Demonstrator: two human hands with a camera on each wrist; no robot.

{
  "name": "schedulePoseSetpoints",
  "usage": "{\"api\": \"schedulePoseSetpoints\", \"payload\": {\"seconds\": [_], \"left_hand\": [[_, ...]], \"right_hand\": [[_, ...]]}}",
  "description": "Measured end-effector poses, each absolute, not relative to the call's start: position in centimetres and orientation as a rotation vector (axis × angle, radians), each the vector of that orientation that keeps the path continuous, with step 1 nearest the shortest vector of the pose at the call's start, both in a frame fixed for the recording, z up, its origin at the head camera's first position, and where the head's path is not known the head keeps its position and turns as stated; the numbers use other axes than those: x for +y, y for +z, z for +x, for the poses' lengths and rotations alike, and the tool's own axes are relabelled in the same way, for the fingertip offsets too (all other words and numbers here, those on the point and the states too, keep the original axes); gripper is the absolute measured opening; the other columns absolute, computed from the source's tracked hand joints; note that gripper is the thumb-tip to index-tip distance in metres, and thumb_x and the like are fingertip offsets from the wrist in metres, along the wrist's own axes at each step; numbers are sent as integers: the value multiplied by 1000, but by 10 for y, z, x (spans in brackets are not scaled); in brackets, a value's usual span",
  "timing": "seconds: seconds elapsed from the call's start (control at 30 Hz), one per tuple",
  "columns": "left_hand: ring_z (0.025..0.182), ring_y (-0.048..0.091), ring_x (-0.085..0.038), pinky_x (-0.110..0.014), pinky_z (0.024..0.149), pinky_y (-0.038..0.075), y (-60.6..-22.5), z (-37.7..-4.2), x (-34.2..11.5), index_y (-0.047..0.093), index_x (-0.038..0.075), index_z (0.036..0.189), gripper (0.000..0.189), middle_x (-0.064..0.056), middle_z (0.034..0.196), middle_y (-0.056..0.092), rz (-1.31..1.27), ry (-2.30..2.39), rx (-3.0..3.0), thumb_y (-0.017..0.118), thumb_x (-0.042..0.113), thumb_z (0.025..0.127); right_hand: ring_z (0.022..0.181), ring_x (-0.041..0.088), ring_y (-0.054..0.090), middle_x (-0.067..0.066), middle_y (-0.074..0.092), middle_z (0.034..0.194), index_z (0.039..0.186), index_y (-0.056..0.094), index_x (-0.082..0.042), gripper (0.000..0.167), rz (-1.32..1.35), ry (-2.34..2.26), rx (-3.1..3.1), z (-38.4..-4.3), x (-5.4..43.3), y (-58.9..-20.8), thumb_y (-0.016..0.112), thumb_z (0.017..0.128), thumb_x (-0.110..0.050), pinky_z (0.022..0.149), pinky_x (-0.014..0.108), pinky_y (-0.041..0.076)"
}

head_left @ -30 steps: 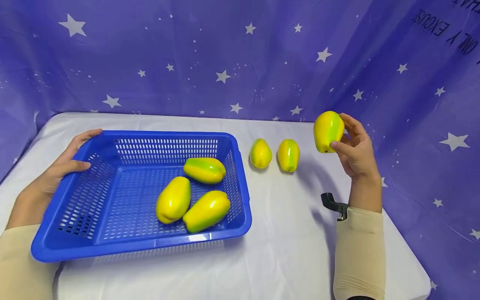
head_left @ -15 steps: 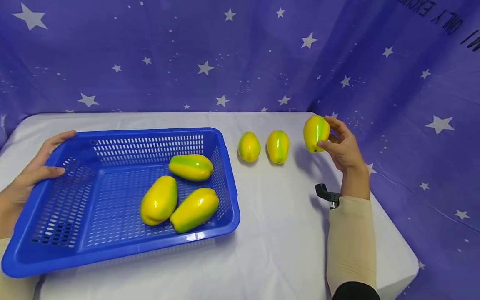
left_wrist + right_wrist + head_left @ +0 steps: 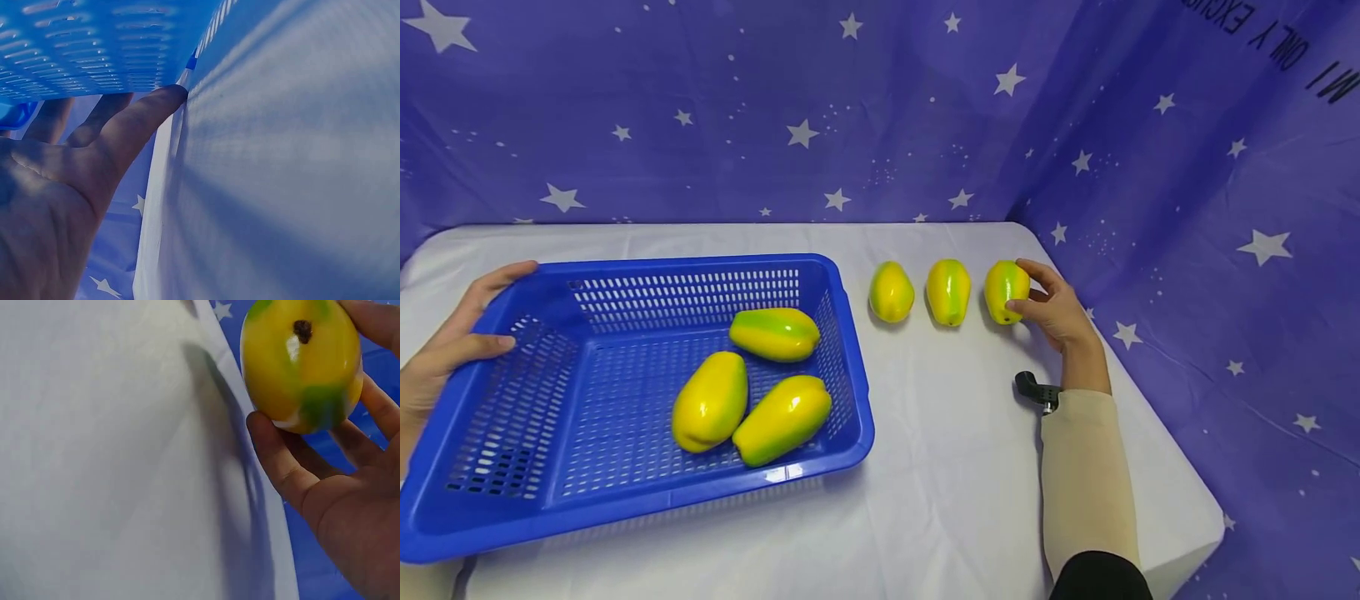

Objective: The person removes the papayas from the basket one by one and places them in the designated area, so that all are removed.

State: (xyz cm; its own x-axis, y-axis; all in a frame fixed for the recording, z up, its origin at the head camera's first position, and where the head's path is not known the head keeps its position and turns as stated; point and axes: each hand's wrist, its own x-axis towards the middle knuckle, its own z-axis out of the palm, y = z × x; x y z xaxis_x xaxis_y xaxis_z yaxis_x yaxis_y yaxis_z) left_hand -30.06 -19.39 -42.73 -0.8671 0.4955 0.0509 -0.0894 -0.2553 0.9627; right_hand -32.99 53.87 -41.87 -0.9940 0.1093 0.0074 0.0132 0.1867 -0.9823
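Note:
My left hand (image 3: 452,362) grips the left rim of a blue perforated plastic basket (image 3: 692,492), thumb over the edge and fingers on the outside. Underneath, the left wrist view shows those fingers (image 3: 140,122) against the basket's slotted wall. On the right of the table, my right hand (image 3: 1060,312) holds a glossy yellow-green papaya (image 3: 1002,290) between thumb and fingers, low over the cloth. Its dark stem spot faces the right wrist camera. Two similar papayas, one nearer the basket (image 3: 891,292) and a middle papaya (image 3: 948,292), lie in a row to its left.
Inside the basket, three more papayas, including the front one (image 3: 782,419), lie toward the right end. A white cloth (image 3: 955,467) covers the table. Purple star-printed curtains (image 3: 760,108) stand behind and along the right edge.
My right hand has lowered the papaya from the air to the right end of the row. The head view has shifted, moving the basket left in frame; my left hand keeps its grip.

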Motion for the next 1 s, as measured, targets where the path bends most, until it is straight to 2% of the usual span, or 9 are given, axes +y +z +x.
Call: {"api": "schedulePoseSetpoints", "payload": {"seconds": [0.2, 0.3, 0.43, 0.57, 0.83, 1.0], "left_hand": [[104, 65, -23, -61, 61, 54, -428, -301, -194, 9, 34, 156, 76, 1, 149, 19, 512, 2181, 1661, 22, -9, 95], [104, 65, -23, -60, 60, 54, -428, -301, -194, 9, 33, 156, 76, 1, 148, 20, 516, 2181, 1679, 22, -10, 94], [102, 65, -22, -58, 60, 55, -427, -301, -194, 9, 34, 156, 77, 1, 146, 22, 496, 2167, 1706, 23, -10, 94], [100, 65, -23, -58, 60, 55, -426, -300, -193, 10, 36, 155, 76, 1, 144, 23, 451, 2164, 1711, 24, -9, 95], [102, 65, -23, -62, 61, 53, -424, -298, -192, 8, 37, 155, 75, 1, 145, 21, 477, 2146, 1682, 23, -7, 97], [104, 65, -24, -64, 62, 52, -426, -300, -194, 7, 37, 155, 75, 1, 147, 20, 492, 2146, 1664, 22, -7, 97]], "right_hand": [[119, 26, 44, 2, 35, 149, 145, 46, -16, 79, -206, 1870, -2449, -331, 540, -422, 77, 76, 7, 80, 21, 53], [124, 26, 42, 2, 33, 151, 147, 44, -16, 80, -225, 1844, -2488, -330, 536, -418, 76, 77, 7, 84, 20, 51], [130, 27, 37, 2, 31, 153, 147, 43, -13, 79, -230, 1830, -2504, -331, 532, -414, 74, 78, 7, 97, 28, 46], [131, 26, 36, 1, 32, 152, 146, 45, -16, 76, -226, 1816, -2497, -333, 533, -419, 74, 80, 5, 106, 38, 39], [131, 25, 35, -2, 32, 151, 142, 50, -20, 70, -246, 1793, -2474, -337, 536, -426, 75, 81, 1, 109, 40, 36], [132, 26, 34, -2, 33, 151, 141, 51, -17, 67, -257, 1796, -2444, -337, 534, -424, 74, 81, 1, 110, 42, 33]]}}
